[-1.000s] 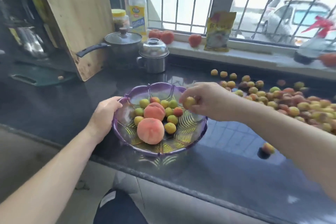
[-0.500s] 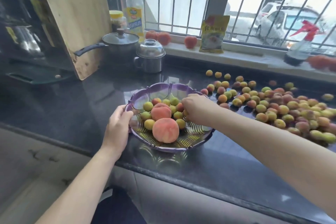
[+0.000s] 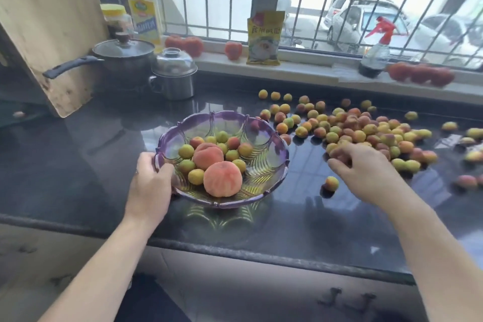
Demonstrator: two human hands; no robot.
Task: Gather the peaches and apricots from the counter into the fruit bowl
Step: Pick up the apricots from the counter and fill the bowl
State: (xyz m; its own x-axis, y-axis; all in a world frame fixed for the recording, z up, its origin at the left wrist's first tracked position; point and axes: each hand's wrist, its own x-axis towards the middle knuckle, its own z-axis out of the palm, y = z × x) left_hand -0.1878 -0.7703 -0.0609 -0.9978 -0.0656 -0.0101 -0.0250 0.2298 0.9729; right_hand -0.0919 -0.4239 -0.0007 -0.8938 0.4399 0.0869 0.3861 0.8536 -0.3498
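Flanking bowl [image 3: 271,138] (rim-held): hands [image 3: 150,185].

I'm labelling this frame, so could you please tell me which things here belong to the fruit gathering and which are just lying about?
Job: purple glass fruit bowl; two large pink peaches; small yellow-red apricots on the counter; left hand; right hand.

Bystanders: black lidded saucepan; steel lidded pot; yellow oil bottle; red-topped spray bottle.

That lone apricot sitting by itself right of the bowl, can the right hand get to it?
Probably yes. The lone apricot lies on bare counter just beside the right hand, with nothing between them.
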